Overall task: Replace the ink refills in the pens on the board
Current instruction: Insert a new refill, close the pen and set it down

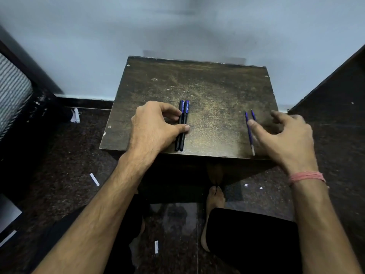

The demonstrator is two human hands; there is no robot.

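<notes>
Two dark pens with blue caps [182, 123] lie side by side on the worn brown board [207, 91], pointing away from me. My left hand [156, 127] rests on them, thumb and fingertips pinching the pair. Two thin blue ink refills [249, 125] lie to the right near the board's front edge. My right hand [284, 137] hovers over them with fingers spread, the thumb tip touching the left refill; the right refill is partly hidden under the hand.
The board sits against a pale wall [177, 26]. Dark cabinets flank it at left [29, 107] and right [335, 115]. Scraps of white paper [94, 179] lie on the dark speckled floor. My foot [214, 196] is beneath the board.
</notes>
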